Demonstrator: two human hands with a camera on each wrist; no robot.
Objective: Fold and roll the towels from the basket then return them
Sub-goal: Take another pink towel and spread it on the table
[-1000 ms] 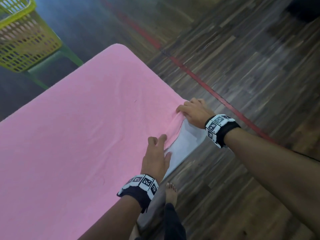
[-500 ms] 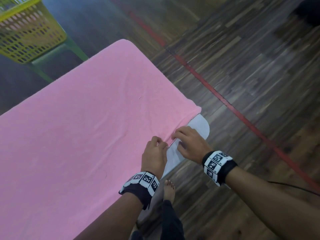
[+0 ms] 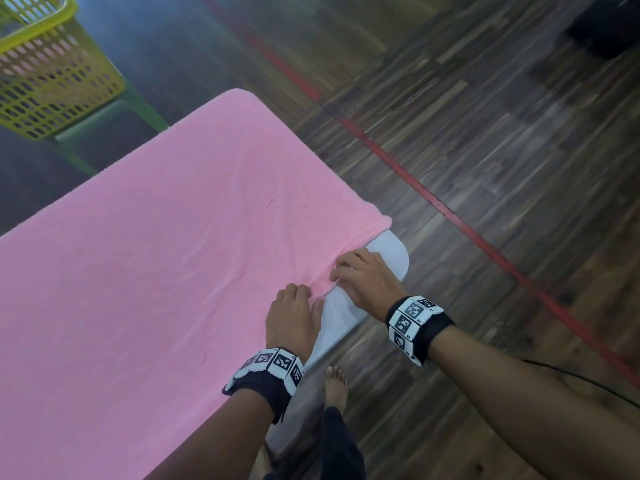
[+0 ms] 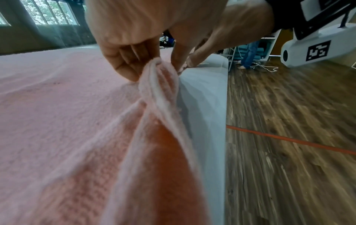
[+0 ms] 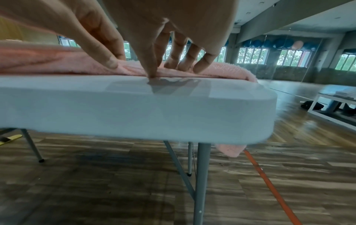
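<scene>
A large pink towel (image 3: 156, 271) lies spread over the white table (image 3: 391, 251), whose near right corner shows bare. My left hand (image 3: 294, 306) grips a bunched fold of the towel's near edge, seen closely in the left wrist view as the pink towel (image 4: 57, 121) gathered under my left hand (image 4: 131, 57). My right hand (image 3: 360, 275) sits just to the right at the same edge. In the right wrist view, my right hand (image 5: 154, 60) pinches the towel (image 5: 48, 60) hem, thumb on top and one fingertip on the table (image 5: 134, 109). The yellow basket (image 3: 45, 81) stands at the far left.
The basket rests on a green stool (image 3: 114, 119) beyond the table. A red line (image 3: 450, 209) crosses the wooden floor to the right. My bare foot (image 3: 336, 382) is beside the table edge. A dark object (image 3: 606, 26) sits far right, and a thin cable (image 3: 571, 375) runs near my right arm.
My right hand has moved from the towel's right corner back along the edge to beside my left hand. The towel edge has drawn in, baring the table corner.
</scene>
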